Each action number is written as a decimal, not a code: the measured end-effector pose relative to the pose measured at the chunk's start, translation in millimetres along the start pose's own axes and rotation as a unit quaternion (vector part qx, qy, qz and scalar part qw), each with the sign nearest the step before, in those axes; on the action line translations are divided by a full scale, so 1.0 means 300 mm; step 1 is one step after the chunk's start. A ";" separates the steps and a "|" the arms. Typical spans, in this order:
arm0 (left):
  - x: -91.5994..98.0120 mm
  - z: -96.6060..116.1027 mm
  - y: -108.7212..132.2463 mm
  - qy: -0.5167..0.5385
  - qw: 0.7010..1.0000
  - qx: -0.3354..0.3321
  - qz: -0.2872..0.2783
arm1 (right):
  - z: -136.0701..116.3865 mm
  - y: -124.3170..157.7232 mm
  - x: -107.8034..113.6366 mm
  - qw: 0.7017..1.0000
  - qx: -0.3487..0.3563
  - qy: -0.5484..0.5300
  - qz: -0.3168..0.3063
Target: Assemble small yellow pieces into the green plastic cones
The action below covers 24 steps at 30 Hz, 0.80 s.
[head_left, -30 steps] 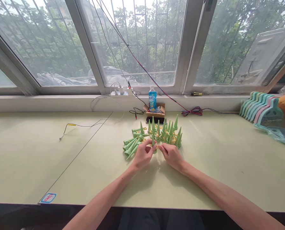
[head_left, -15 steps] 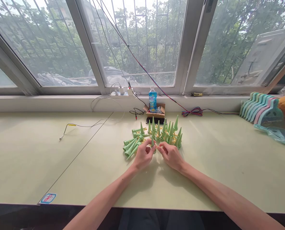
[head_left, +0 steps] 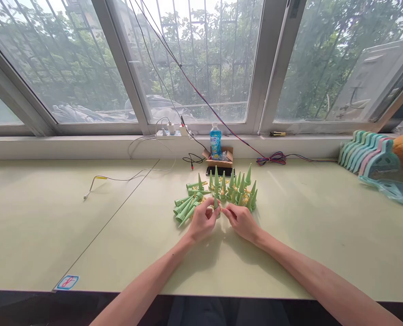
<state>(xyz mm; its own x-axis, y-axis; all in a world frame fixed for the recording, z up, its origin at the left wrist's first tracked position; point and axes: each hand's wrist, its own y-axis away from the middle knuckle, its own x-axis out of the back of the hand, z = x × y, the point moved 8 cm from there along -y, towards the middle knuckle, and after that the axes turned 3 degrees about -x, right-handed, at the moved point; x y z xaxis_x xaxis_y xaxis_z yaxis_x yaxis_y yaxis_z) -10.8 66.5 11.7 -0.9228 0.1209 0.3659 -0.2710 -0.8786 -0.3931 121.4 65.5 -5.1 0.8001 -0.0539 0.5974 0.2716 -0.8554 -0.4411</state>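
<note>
Between the thumb and fingers of my left hand [head_left: 203, 219] a green plastic cone [head_left: 215, 202] stands point up. My right hand [head_left: 242, 221] is closed in a pinch on a small yellowish piece [head_left: 222, 208] at the cone's right side; the fingers hide most of that piece. Several green cones [head_left: 184, 208] lie on their sides to the left of my left hand. Beyond both hands is a cluster of upright green cones [head_left: 242, 183], with small yellow pieces [head_left: 245, 198] among them.
Behind the cones lie a black phone [head_left: 218, 171] and a small cardboard box [head_left: 226, 162] beside a blue bottle [head_left: 215, 142]. Cables [head_left: 272, 158] run along the back of the table. At the far right stands a row of pastel plastic items [head_left: 371, 154].
My right hand's fingers have drawn slightly closer together at the cone. My left hand keeps its hold, and the surrounding things stay in place.
</note>
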 end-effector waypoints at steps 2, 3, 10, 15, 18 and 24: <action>-0.001 0.003 0.001 0.001 1.000 -0.004 0.000 | 0.006 -0.001 -0.001 1.000 -0.001 0.016 0.002; -0.002 0.004 0.001 0.002 1.000 -0.004 0.000 | 0.006 -0.001 -0.001 1.000 -0.003 0.022 0.003; 0.000 -0.003 -0.001 0.009 1.000 0.009 0.007 | -0.024 0.004 0.010 1.000 -0.016 -0.011 -0.012; 0.000 -0.006 -0.001 0.009 1.000 0.014 0.006 | -0.031 0.008 0.000 1.000 -0.003 -0.014 -0.028; -0.003 -0.005 0.000 0.005 1.000 0.017 0.001 | -0.022 0.006 -0.003 1.000 -0.004 -0.003 -0.027; -0.007 -0.004 0.000 0.008 1.000 0.006 0.001 | -0.013 0.001 -0.007 1.000 0.003 0.021 -0.022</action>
<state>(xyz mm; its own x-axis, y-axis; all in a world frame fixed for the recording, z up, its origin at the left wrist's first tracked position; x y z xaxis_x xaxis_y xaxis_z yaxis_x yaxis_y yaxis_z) -9.3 67.0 9.9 -0.9276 0.1268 0.3514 -0.2661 -0.8845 -0.3831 117.8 63.3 -3.8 0.7638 -0.0384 0.6444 0.3100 -0.8538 -0.4183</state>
